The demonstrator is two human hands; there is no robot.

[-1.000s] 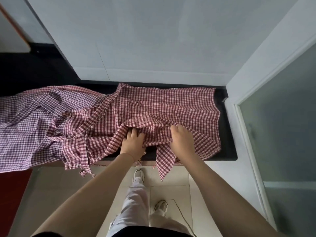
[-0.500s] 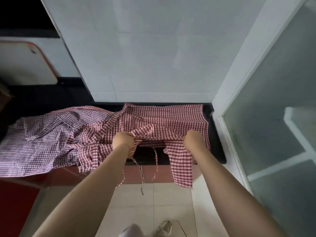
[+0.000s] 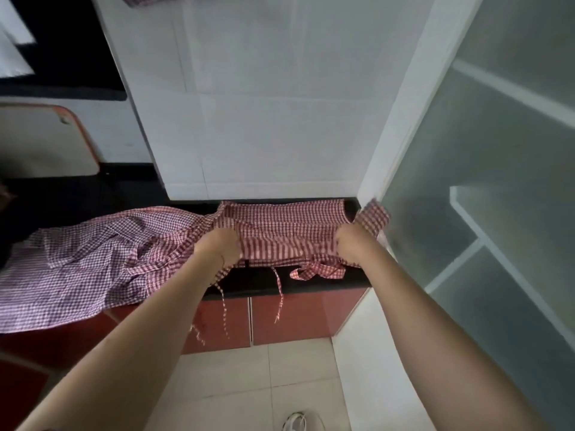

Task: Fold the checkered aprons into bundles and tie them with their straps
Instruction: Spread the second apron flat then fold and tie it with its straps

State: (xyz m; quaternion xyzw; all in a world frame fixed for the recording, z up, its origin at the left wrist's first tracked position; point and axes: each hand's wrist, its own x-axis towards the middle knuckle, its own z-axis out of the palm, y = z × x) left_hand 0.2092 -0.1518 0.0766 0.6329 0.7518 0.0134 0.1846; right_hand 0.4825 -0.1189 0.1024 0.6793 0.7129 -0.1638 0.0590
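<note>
Both hands grip the near edge of the red checkered apron point(image 3: 289, 231), fingers curled into bunched cloth: left hand point(image 3: 219, 245) at the left end of the fold, right hand point(image 3: 353, 245) at the right end, fabric stretched fairly taut between them. Judged step: an early fold, the near edge being carried over toward the wall to halve the apron; no bundle formed, nothing tied. The next move likely calls for laying the held edge flat and even on the far half, then letting go and smoothing, and gathering the loose ties before rolling. The apron lies on the black counter point(image 3: 314, 283), directly under and beyond the hands, reaching back to the white wall point(image 3: 264, 135). Cloth is thin, soft, wrinkled, red-and-white check, blurred by motion near the grip. Just past the right hand a flap point(image 3: 375, 217) sticks up off the right end. Below the right hand a wide strap point(image 3: 317, 270) lies looped on the counter. Between and below the hands thin ties point(image 3: 278, 293) hang over the counter's front edge, in front of the red cabinet doors point(image 3: 289, 318). Left of the left hand, a second, purplish checkered apron point(image 3: 81, 259) sprawls unfolded, overlapping the red one and draping over the edge.
</note>
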